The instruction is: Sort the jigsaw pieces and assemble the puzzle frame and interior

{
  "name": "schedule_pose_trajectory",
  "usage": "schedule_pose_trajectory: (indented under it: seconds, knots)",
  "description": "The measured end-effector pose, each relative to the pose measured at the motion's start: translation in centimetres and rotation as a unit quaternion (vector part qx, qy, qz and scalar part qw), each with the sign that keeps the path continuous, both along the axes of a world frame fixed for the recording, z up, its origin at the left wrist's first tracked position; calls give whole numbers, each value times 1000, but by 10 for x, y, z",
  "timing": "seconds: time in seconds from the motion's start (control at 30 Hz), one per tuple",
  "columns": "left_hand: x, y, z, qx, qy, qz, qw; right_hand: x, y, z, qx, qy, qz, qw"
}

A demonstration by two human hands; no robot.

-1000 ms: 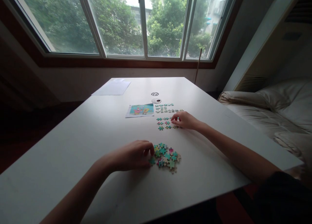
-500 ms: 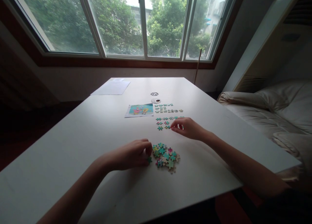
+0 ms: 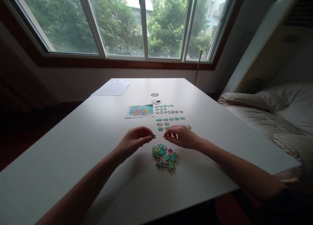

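My left hand (image 3: 135,140) is raised above the white table (image 3: 97,143) and pinches a small green puzzle piece (image 3: 153,136) between thumb and fingertips. My right hand (image 3: 181,136) hovers just to the right of it, fingers curled, thumb and forefinger close together; what they hold, if anything, I cannot make out. Below both hands lies a loose pile of puzzle pieces (image 3: 165,155) in teal, pink and tan. Farther back, sorted puzzle pieces (image 3: 168,115) lie in rows.
A printed reference picture (image 3: 139,111) lies left of the rows. A small round lid (image 3: 156,101) and a ring (image 3: 154,94) sit behind it. A sheet of paper (image 3: 111,88) lies at the far left corner. A bed with pale bedding (image 3: 276,110) stands to the right.
My left hand lifted a piece out of the pile and moved up and forward. My right hand drew back from the sorted rows toward the left hand.
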State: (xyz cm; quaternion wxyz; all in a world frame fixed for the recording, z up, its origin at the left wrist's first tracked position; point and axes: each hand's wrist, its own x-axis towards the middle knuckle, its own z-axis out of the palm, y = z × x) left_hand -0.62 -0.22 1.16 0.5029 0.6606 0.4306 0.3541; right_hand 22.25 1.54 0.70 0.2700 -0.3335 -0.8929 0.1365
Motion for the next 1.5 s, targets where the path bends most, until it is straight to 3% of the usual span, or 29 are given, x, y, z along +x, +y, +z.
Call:
schedule_pose_trajectory:
  seconds: [0.13, 0.33, 0.67, 0.77, 0.87, 0.97, 1.03, 1.17, 1.37, 1.5]
  knots:
    - [9, -3, -6, -40, -64, 49, 996, -10, -8, -3, 10, 22, -11, 1000]
    - [19, -8, -8, -113, -132, 65, 983, -19, -14, -2, 41, 74, -53, 995]
    - [20, -11, -7, -121, -118, 61, 984, -16, -13, -3, 133, 54, -54, 988]
    - [18, -10, -6, -91, -78, 42, 992, -14, -11, -3, 169, 40, -53, 983]
    - [12, -10, -2, 17, 32, 7, 999, -8, -6, 1, 193, 47, -59, 978]
    - [4, -11, 3, 179, 182, -55, 965, 3, 2, 5, 205, 87, -77, 972]
    - [-1, -12, 4, 236, 242, -104, 935, 11, 8, 6, 209, 112, -94, 967]
    - [-4, -13, 2, 254, 277, -155, 914, 20, 14, 6, 205, 126, -114, 964]
    - [0, -15, -2, 239, 299, -178, 907, 22, 17, 5, 192, 114, -106, 969]
    - [1, -15, -4, 236, 296, -182, 908, 27, 32, 5, 155, 81, -111, 978]
